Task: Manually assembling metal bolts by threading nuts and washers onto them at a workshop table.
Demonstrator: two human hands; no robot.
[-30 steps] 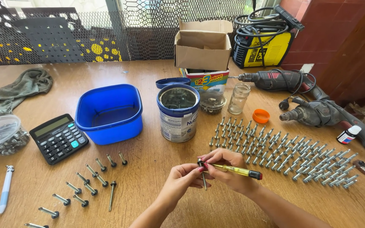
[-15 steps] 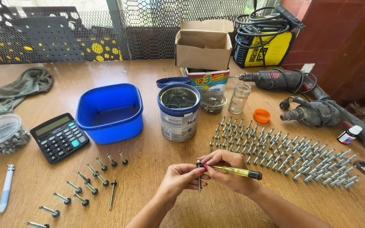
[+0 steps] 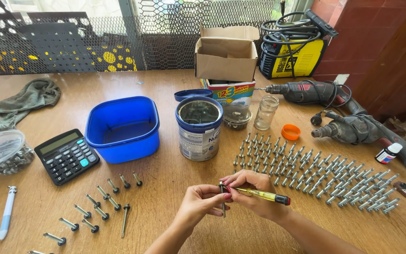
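— Which way does the screw point?

— Its long axis runs nearly straight up and down in the head view, dark head at the top near the fingertips, shank hanging toward the near edge of the surface. The yellow screwdriver lies almost crosswise to it: its tip meets the screw's head on the left, and its black end cap points right and slightly toward the viewer.

— And where do they sit relative to the hands?

— The screw is between the two hands, where the fingertips meet. The left hand is closed in a pinch on its upper part; the right hand is curled around the screwdriver's shaft, gripping it, with the handle sticking out past the palm. Both are held just above the surface, in front of the tin can.

— Materials?

— The screw is slim grey metal with a darker washer-like head. The screwdriver has a translucent yellow plastic handle. The surface is smooth, warm-coloured wood. To the right stand rows of shiny upright screws; to the left lie a few loose screws with dark heads. Behind them are a square blue plastic tub and a black calculator.
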